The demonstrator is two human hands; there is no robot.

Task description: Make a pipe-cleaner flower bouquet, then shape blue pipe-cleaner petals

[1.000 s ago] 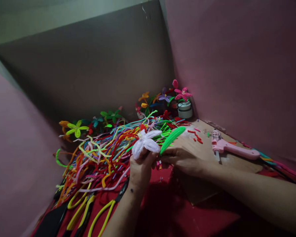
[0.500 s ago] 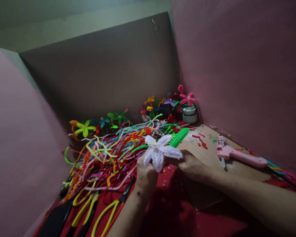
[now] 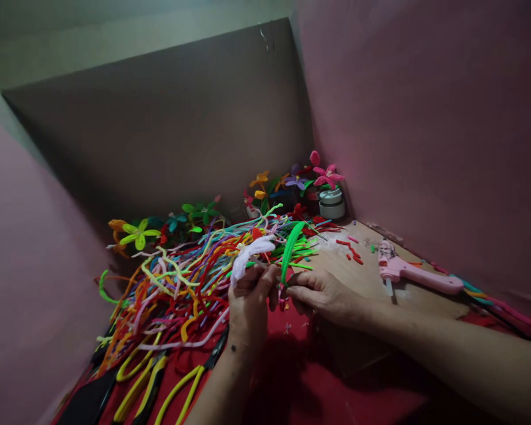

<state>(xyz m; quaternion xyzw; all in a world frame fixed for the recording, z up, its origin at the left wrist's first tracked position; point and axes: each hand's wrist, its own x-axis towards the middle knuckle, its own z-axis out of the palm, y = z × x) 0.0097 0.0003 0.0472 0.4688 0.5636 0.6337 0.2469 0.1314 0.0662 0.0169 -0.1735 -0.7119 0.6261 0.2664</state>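
Note:
My left hand [image 3: 253, 295] is closed around the stem of a white pipe-cleaner flower [image 3: 250, 254], whose petals face away to the left. Beside it, my right hand [image 3: 318, 292] pinches the lower end of a green pipe-cleaner leaf [image 3: 292, 248], which stands up and curves at its tip. The two hands are close together, fingertips nearly meeting. How the leaf joins the stem is hidden by the fingers. Behind the flower lies a large tangle of coloured pipe cleaners [image 3: 168, 283].
A pink glue gun [image 3: 418, 277] rests on a brown board [image 3: 407, 301] at right, near red scraps [image 3: 354, 254]. Yellow-handled scissors [image 3: 181, 389] and pliers [image 3: 141, 386] lie front left on red cloth [image 3: 301, 378]. Finished flowers, one pink [image 3: 328, 176], stand along the back panel.
The white flower has turned from facing me to side-on, tilting left. The green leaf has swung upright, and my right hand has come round to its base. The view has shifted slightly.

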